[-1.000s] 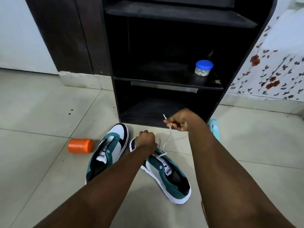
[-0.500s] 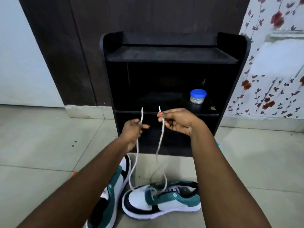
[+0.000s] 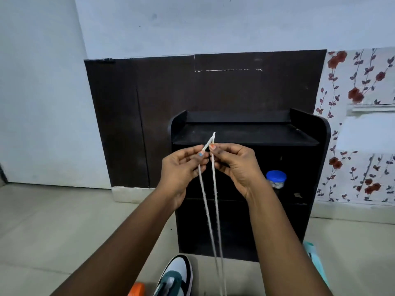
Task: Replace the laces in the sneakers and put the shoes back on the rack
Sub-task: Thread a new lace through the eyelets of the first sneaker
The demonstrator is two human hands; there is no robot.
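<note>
Both hands are raised in front of the black shoe rack (image 3: 245,133), and each one holds one end of the white lace (image 3: 214,189). The left hand (image 3: 181,165) pinches its end between thumb and finger, and the right hand (image 3: 233,163) does the same, so both grips are narrow and closed on the lace. The two tips meet just above the fingers, side by side; I judge the person compares them to make both halves equal in length before lacing further. The two strands hang down together and leave the picture at the bottom edge, so the shoe they belong to is not visible. One sneaker (image 3: 177,276), white and green with a black edge, lies on the floor just before the rack, and it is only partly in view. An orange object (image 3: 136,290) shows beside it. A small jar with a blue lid (image 3: 276,179) stands on a middle shelf of the rack. The floor (image 3: 53,221) is pale tile; behind the rack is a dark panel (image 3: 171,88), and flowered wallpaper (image 3: 361,82) is at the right.
</note>
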